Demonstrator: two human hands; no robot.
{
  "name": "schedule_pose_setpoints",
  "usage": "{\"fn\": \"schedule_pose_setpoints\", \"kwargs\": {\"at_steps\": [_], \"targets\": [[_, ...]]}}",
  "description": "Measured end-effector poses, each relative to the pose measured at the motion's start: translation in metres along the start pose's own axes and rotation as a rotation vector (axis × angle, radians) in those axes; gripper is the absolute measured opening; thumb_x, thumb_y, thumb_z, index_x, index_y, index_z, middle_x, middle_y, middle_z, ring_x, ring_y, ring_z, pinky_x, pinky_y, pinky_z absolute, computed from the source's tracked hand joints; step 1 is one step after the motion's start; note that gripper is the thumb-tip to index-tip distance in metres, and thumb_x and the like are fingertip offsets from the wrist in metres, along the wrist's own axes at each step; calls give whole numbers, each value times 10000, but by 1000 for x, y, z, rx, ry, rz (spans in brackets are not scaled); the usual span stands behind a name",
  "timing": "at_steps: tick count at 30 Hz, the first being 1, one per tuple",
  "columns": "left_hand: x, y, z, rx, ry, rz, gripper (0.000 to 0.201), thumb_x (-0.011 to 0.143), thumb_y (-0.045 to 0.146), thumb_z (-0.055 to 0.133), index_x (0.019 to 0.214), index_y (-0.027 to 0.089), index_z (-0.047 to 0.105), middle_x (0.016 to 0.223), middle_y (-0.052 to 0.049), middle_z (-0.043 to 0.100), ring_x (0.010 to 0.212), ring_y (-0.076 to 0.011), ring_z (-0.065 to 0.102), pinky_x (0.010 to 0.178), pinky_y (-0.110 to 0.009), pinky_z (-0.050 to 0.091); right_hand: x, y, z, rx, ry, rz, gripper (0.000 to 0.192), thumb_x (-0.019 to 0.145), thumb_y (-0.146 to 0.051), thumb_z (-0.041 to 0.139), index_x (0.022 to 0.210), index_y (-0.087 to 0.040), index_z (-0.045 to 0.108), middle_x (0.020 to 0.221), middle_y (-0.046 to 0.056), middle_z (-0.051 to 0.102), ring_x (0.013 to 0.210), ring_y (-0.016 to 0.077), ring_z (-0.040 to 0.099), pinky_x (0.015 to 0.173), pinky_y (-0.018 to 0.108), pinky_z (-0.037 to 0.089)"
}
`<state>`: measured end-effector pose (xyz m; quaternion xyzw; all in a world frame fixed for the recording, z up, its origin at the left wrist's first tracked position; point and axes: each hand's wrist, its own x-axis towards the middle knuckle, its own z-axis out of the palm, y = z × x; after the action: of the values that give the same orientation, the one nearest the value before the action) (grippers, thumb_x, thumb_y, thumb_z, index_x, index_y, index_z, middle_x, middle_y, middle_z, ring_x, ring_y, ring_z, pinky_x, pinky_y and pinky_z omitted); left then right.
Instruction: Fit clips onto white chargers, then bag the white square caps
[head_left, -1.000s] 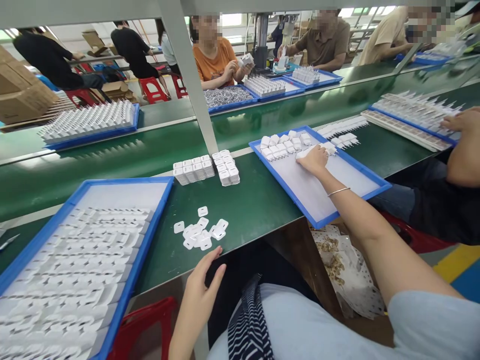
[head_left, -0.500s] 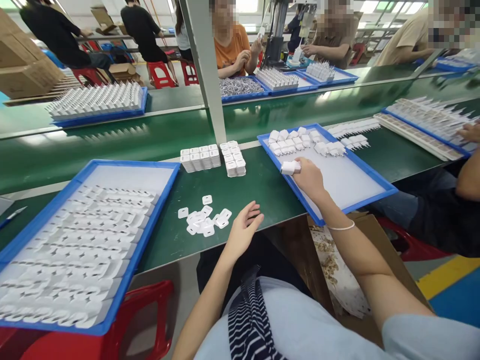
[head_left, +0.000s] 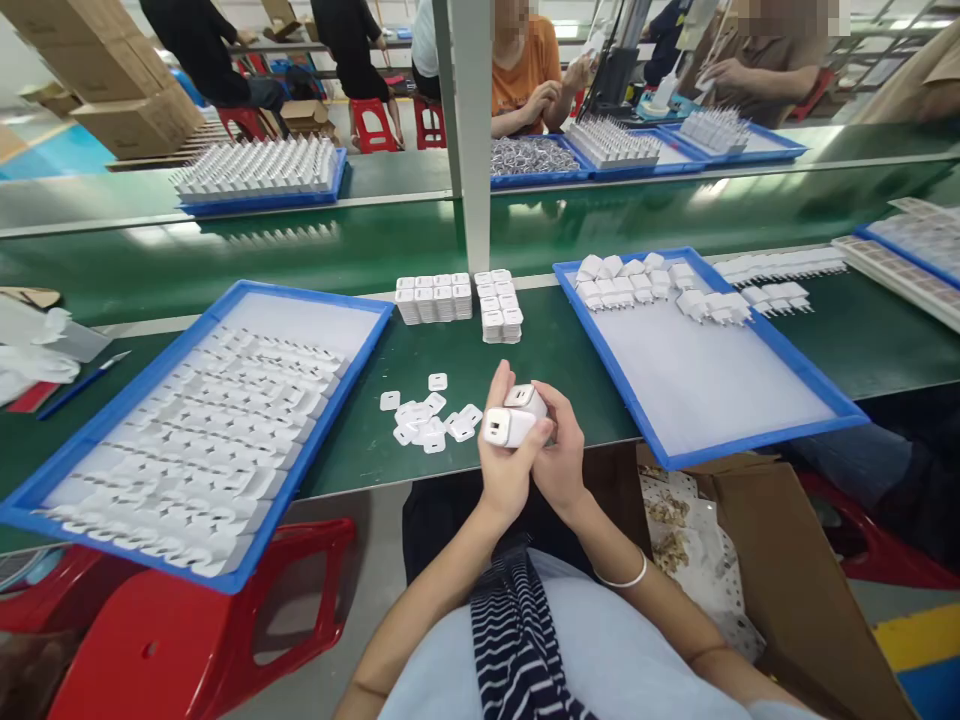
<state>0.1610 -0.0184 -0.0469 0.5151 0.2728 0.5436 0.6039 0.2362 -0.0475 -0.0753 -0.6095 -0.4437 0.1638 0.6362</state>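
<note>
Green bench (head_left: 540,350), hands (head_left: 532,455) cupping chargers (head_left: 514,418)

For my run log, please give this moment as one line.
left hand: holds white charger | right hand: holds second charger | place: above table edge, between blue trays

Green workbench (head_left: 375,250), red stools (head_left: 187,640)

left hand (head_left: 504,462) + right hand (head_left: 561,455): joint grip on white chargers (head_left: 513,417) | above green table (head_left: 540,370) edge
</note>
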Motion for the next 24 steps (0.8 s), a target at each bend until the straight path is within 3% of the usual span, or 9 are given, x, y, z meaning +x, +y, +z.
{"fn": "schedule_pose_setpoints", "kwargs": {"at_steps": [3, 4, 6, 9, 12, 16, 19, 24], "targets": [[0, 12, -24, 125, 183, 52, 281, 775, 238, 783, 1032, 216, 672, 1064, -33, 674, 1067, -168, 630, 968, -285, 485, 4, 3, -3, 272, -86, 179, 424, 815, -260, 708, 1214, -271, 565, 1158, 65, 618, 959, 219, 647, 771, 349, 548], [-1, 16, -33, 162, 204, 33, 225, 746, 222, 805, 914, 192, 659, 898, -7, 660, 900, -136, 639, 857, -253, 506, 7, 3, -5, 372, -138, 237, 432, 810, -272, 719, 1213, -280, 564, 1114, 50, 615, 895, 202, 650, 699, 323, 547], [-2, 23, -48, 181, 141, -58, 282, 702, 213, 834, 862, 183, 602, 765, 30, 597, 708, -97, 571, 690, -217, 482, 11, 0, -11, 516, -240, 309, 452, 796, -266, 740, 1212, -299, 568, 1050, 24, 596, 835, 174, 628, 637, 284, 526], [-8, 28, -60, 115, -1, -147, 423, 718, 216, 821, 1022, 221, 526, 763, 39, 597, 671, -95, 534, 638, -211, 454, 12, -9, -18, 610, -328, 338, 420, 806, -255, 734, 1198, -308, 595, 1065, 18, 577, 902, 164, 588, 732, 275, 515], [-15, 29, -63, 59, 5, -108, 379, 788, 214, 763, 1025, 248, 469, 751, 46, 586, 649, -89, 515, 626, -205, 433, 8, -20, -18, 676, -385, 362, 295, 875, -296, 649, 1168, -296, 619, 1096, 31, 585, 957, 181, 574, 797, 301, 511], [-19, 29, -67, 47, -57, -129, 390, 795, 254, 756, 1121, 246, 542, 957, -14, 576, 786, -121, 562, 725, -250, 489, -1, -29, -11, 728, -394, 358, 253, 860, -220, 664, 1101, -294, 636, 1144, 25, 625, 1097, 198, 569, 963, 348, 474], [-20, 31, -71, 69, -91, -149, 407, 814, 294, 732, 1191, 237, 592, 1109, -63, 550, 946, -179, 586, 828, -308, 521, -4, -30, -6, 768, -371, 371, 254, 827, -176, 697, 1042, -298, 638, 1151, 12, 657, 1110, 197, 591, 955, 357, 489], [-25, 34, -67, 48, -33, -144, 298, 811, 266, 738, 1089, 239, 633, 1080, -43, 618, 969, -175, 618, 861, -293, 528, -7, -29, 2, 740, -343, 376, 255, 777, -184, 756, 977, -295, 640, 1136, 11, 703, 1080, 214, 645, 931, 391, 527]]}}
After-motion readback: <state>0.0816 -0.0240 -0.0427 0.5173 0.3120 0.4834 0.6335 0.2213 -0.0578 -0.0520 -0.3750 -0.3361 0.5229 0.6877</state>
